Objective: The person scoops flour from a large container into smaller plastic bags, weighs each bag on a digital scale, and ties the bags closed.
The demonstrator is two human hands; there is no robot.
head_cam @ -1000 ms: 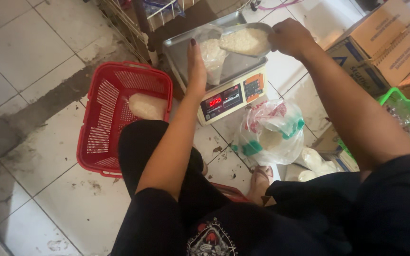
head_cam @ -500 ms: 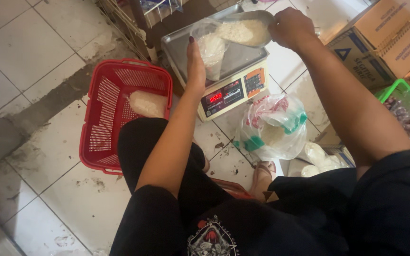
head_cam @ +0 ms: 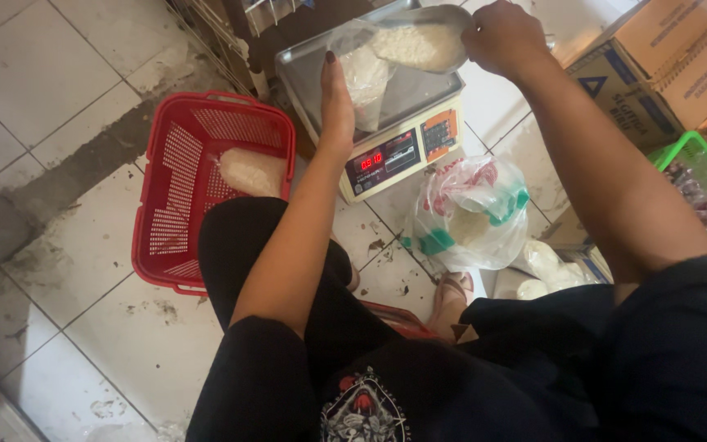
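Observation:
My left hand [head_cam: 337, 98] holds a clear plastic bag [head_cam: 366, 74] of white grains upright on the metal pan [head_cam: 419, 90] of an electronic scale [head_cam: 394, 155] with a red display. My right hand [head_cam: 501, 37] grips a metal scoop [head_cam: 423, 41] full of the same white grains, tipped at the bag's mouth. I sit low over the scale, knees apart.
A red plastic basket [head_cam: 182, 221] on the tiled floor at left holds one filled bag of grains [head_cam: 253, 172]. A big printed plastic sack [head_cam: 468, 213] lies under the scale's right side. Cardboard boxes [head_cam: 681, 57] and a green basket [head_cam: 697, 155] stand at right.
The view has shifted up a little. My right hand has brought the scoop left and tilted it to the bag's mouth. My left hand stays on the bag.

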